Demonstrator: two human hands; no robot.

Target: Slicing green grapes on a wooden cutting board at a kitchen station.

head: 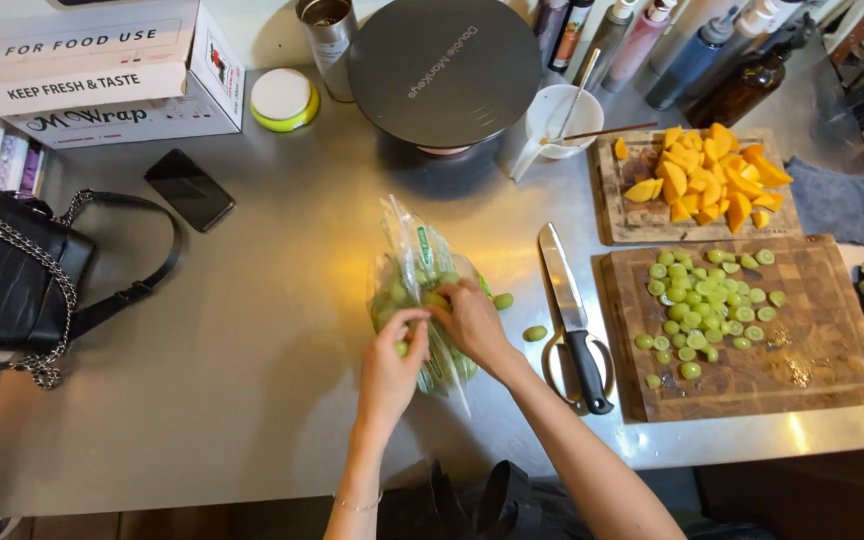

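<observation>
Mid-frame, my left hand (392,350) pinches a green grape (403,347) at the lower edge of the clear bag of grapes (414,290). My right hand (472,318), nearer the opening, grips the plastic; the bag's length runs toward the upper frame.

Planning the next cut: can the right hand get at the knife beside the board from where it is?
Probably yes. The right hand rests on the grape bag, and only two loose grapes lie between it and the knife; the handle is uncovered.
</observation>
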